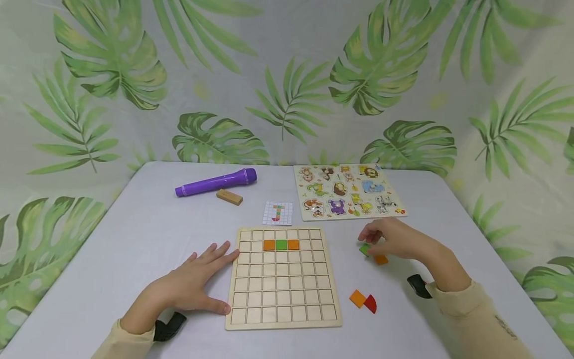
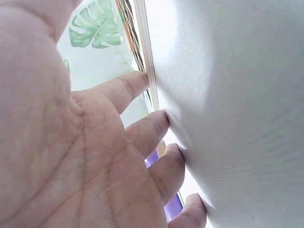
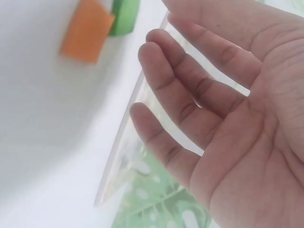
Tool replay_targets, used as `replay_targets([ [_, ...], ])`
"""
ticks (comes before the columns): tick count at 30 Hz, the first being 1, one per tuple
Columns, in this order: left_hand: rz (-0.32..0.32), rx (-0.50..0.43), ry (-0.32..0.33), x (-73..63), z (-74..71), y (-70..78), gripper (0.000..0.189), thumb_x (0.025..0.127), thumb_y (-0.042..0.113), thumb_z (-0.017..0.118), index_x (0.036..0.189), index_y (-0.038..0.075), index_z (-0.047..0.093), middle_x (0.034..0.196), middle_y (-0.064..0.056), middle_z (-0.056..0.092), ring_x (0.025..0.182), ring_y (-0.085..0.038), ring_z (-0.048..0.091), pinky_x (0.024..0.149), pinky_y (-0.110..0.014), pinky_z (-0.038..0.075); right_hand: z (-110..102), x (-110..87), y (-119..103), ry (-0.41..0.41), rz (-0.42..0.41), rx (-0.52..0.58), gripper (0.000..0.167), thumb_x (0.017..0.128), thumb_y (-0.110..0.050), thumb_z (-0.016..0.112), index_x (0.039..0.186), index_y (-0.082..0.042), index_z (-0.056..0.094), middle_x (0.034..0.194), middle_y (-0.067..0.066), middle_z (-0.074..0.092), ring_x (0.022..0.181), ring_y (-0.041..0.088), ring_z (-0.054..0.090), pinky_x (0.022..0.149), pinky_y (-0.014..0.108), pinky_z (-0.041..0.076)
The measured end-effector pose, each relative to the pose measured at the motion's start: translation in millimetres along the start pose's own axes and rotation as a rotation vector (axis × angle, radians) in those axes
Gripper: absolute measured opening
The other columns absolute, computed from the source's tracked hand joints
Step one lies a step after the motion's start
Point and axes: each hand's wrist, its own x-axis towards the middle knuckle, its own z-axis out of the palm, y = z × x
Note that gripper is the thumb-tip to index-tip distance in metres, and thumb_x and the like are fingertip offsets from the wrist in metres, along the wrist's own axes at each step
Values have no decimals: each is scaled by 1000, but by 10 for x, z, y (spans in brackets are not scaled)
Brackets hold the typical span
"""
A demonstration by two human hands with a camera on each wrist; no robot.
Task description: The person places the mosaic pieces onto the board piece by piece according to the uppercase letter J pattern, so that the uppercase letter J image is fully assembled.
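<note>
A wooden grid board [image 1: 276, 314] lies flat on the table with an orange, a green [image 1: 281, 245] and another orange square tile side by side in one row. At its left edge my left hand [image 1: 190, 281] is spread, index finger and thumb touching the rim; in the left wrist view the fingertips [image 2: 161, 116] meet the tabletop and the board's side. Right of the board, my right hand [image 1: 399, 240] hovers over a green tile [image 1: 364, 250] and an orange tile [image 1: 381, 260], fingers loosely bent. The right wrist view shows the orange tile [image 3: 87, 31] apart from the fingers.
An orange tile [image 1: 358, 298] and a red quarter-circle piece [image 1: 370, 304] lie nearer the front. Behind the board are a small pattern card [image 1: 270, 213], a wooden block [image 1: 229, 197], a purple toy microphone [image 1: 215, 183] and an animal puzzle board [image 1: 331, 192].
</note>
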Motion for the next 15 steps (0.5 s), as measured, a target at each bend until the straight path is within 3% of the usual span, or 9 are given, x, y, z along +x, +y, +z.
replay_targets([
  [15,0,2,-4,7,4,-6,118,78,69,86,171,21,32,180,-16,21,164,-54,17,123,-84,14,37,-279,236,2,77,-14,30,86,-20,90,112,-11,77,107,-5,75,101,16,66,91,36,60],
])
